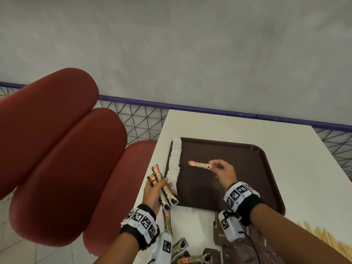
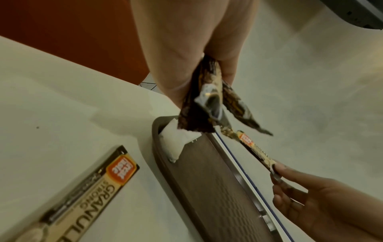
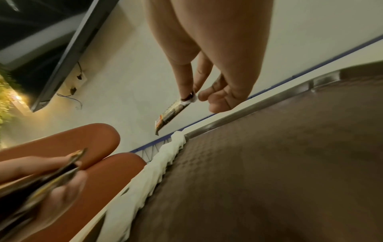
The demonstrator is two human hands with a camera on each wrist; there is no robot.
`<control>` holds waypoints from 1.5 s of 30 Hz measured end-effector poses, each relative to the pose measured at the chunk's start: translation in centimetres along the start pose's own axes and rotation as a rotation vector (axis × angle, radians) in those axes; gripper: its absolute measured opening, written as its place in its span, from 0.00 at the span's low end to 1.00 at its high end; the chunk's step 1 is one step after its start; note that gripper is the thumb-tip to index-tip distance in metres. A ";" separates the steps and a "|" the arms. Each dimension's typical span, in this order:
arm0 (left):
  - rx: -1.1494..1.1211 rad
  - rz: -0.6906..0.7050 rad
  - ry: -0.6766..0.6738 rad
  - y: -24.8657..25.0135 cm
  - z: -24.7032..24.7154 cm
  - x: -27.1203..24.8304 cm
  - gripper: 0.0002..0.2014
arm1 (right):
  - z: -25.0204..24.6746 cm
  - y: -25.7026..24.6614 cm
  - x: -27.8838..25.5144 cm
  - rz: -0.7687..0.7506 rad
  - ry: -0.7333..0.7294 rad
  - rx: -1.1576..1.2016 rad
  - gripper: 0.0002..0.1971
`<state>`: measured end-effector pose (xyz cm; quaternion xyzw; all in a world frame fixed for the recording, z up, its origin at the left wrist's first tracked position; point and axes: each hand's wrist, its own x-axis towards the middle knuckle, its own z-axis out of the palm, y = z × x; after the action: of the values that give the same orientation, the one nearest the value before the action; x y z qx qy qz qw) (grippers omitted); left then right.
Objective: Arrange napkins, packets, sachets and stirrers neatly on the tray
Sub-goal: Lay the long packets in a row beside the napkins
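A dark brown tray (image 1: 266, 168) lies on the white table. White napkins (image 1: 175, 162) line its left edge in an overlapping row. My right hand (image 1: 222, 171) pinches one coffee sachet (image 1: 199, 164) by its end and holds it just above the tray's left half; the same sachet (image 3: 173, 113) hangs from my fingertips in the right wrist view. My left hand (image 1: 154, 193) grips a bundle of several sachets (image 1: 164, 187) at the tray's near left corner, over the table edge. The bundle (image 2: 209, 101) fans out from my fingers in the left wrist view.
Loose sachets (image 1: 187, 254) and one long sachet (image 1: 167, 221) lie on the table near me, with brown packets (image 1: 219, 235) beside them. Wooden stirrers (image 1: 323, 237) lie at the near right. A red padded chair (image 1: 57, 149) stands left of the table. A purple rail (image 1: 209, 109) runs behind.
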<state>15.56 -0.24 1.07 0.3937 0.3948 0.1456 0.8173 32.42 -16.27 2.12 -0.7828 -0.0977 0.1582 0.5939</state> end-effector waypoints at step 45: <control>0.102 0.093 0.027 1.2 -1.8 1.9 0.17 | 7.0 -0.4 9.7 0.050 -0.055 -0.359 0.06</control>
<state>15.53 2.52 0.27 0.4508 0.3941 0.1682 0.7830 38.87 -6.54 -0.48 -0.8738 -0.1211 0.1745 0.4374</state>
